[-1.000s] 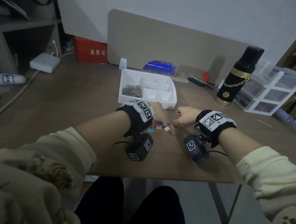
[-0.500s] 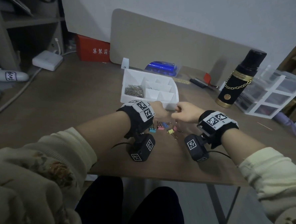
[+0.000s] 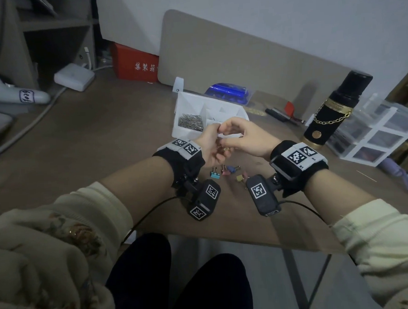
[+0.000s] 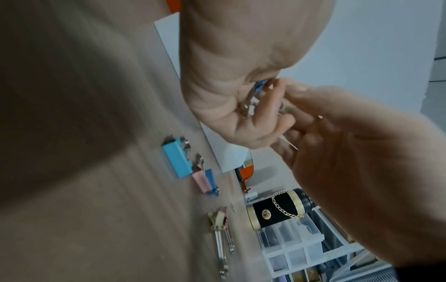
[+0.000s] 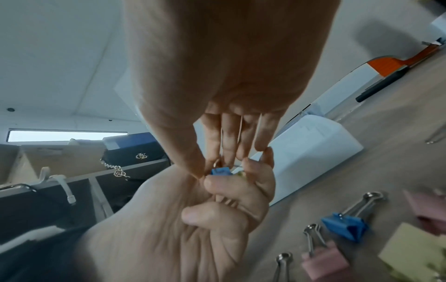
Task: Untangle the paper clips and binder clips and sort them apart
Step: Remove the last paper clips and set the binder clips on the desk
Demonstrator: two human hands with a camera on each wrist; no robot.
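Presently held: one small blue binder clip (image 5: 220, 171), raised above the desk (image 3: 106, 136) just in front of the white divided tray (image 3: 209, 106), pinched between both my hands. My left hand (image 3: 209, 145) has its fingers curled round the clip, thumb tip against its body; my right hand (image 3: 247, 138) meets it from the other side, thumb and fingertips closed on the wire end, where a bit of thin metal shows — whether that is the clip's own handle or a paper clip caught in it I cannot tell. On the desk below my wrists, loose: a light blue binder clip (image 3: 215, 175), a pink binder clip (image 3: 225, 172) touching a darker blue binder clip (image 3: 232, 169), and, a little apart toward my right, a yellow binder clip (image 3: 240, 178) lying against another pink one, their handles pointing toward me. Tray contents: a heap of silver paper clips (image 3: 191, 123) in the left compartment; the other compartments are partly hidden by my hands. Behind the tray — a blue plastic case (image 3: 228, 94) against a beige panel (image 3: 240, 54). Further right: a black bottle (image 3: 334, 113) with gold bands and a chain, upright, and beside it a clear drawer unit (image 3: 383, 131). Far left: a red box (image 3: 135, 63) and a white power adapter (image 3: 74, 77).
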